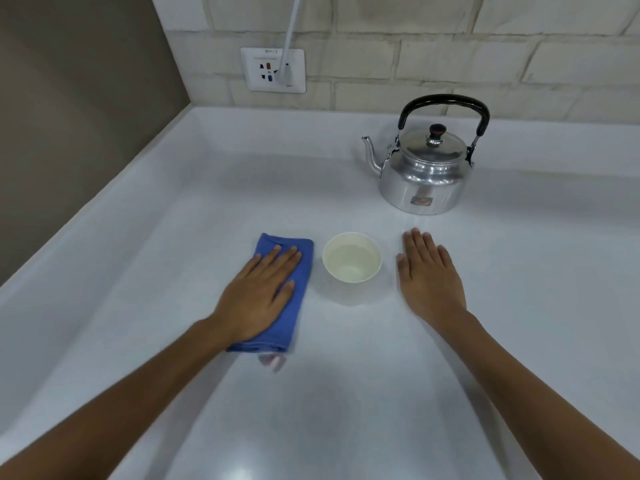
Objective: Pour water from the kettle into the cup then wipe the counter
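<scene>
Left hand: the left hand (pixel 258 292) lies flat, palm down, fingers spread and straight, pressing on top of the blue cloth (pixel 294 296); it grips nothing between the fingers.
Right hand: the right hand (pixel 429 275) lies flat and spread on the bare counter (pixel 519 341), palm down, holding nothing, just to the right of the cup.
Cloth: folded into a long rectangle, flat on the counter, its right edge near the cup but apart from it; a small pale tag shows at its near end, blurred.
Cup: the cup (pixel 352 258) stands upright between the two hands, touching neither, with clear water inside.
Kettle: the kettle (pixel 424 174) stands upright behind the right hand, towards the wall, lid on, black handle raised, spout pointing left; well apart from the cup.
Wall: a socket plate (pixel 273 70) sits on the tiled wall at the back left, with a white cable (pixel 292 26) running up from it.
</scene>
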